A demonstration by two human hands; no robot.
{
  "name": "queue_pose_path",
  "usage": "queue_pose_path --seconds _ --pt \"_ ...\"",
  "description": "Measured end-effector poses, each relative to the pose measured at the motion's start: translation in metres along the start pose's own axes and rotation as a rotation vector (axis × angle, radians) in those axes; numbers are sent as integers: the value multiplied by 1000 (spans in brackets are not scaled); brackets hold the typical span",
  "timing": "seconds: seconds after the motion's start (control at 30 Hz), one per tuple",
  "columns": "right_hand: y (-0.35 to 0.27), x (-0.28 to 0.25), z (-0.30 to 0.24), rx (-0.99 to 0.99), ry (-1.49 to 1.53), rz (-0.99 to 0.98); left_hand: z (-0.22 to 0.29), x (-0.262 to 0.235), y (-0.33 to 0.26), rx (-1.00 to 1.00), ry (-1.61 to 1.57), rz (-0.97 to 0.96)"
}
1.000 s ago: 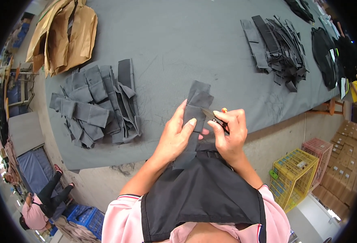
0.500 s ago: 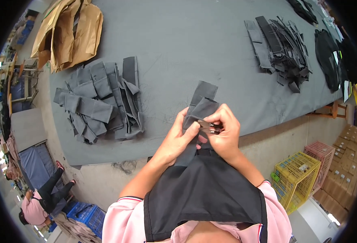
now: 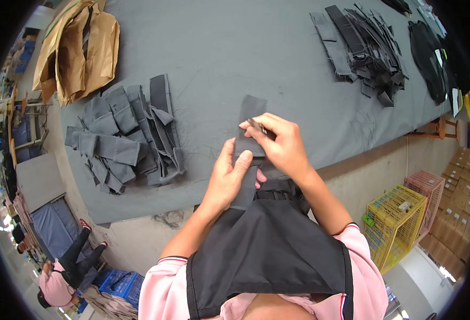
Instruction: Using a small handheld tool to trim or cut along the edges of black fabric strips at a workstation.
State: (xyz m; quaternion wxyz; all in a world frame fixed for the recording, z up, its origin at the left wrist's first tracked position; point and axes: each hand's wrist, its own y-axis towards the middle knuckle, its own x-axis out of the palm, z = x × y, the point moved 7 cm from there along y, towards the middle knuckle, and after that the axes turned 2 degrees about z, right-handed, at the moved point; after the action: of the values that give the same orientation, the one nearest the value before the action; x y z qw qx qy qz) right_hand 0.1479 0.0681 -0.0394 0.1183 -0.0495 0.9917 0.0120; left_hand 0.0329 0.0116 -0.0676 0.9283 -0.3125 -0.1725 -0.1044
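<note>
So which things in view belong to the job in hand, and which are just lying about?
Belonging, it seems:
grey fabric strip, in the left hand
small dark tool, in the right hand
left pile and right pile of similar strips
grey table

Apparently just lying about:
brown paper bag
yellow crate
pink crate
cardboard boxes

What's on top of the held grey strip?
The thumb of the left hand lies on the grey strip; farther up, the right hand and its dark tool overlap it. The fabric beneath them is covered and can't be seen.
</note>
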Motion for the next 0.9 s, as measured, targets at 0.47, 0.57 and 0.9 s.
queue_pose_path --seconds 0.47,0.57,0.9 --pt "-50 -25 -58 -237 -484 195 15 -2 2 194 -153 50" --pt "-50 -22 -62 -271 -540 183 18 -1 1 257 -126 51" --pt "-48 -17 -60 -319 -548 201 17 -7 0 342 -41 120"
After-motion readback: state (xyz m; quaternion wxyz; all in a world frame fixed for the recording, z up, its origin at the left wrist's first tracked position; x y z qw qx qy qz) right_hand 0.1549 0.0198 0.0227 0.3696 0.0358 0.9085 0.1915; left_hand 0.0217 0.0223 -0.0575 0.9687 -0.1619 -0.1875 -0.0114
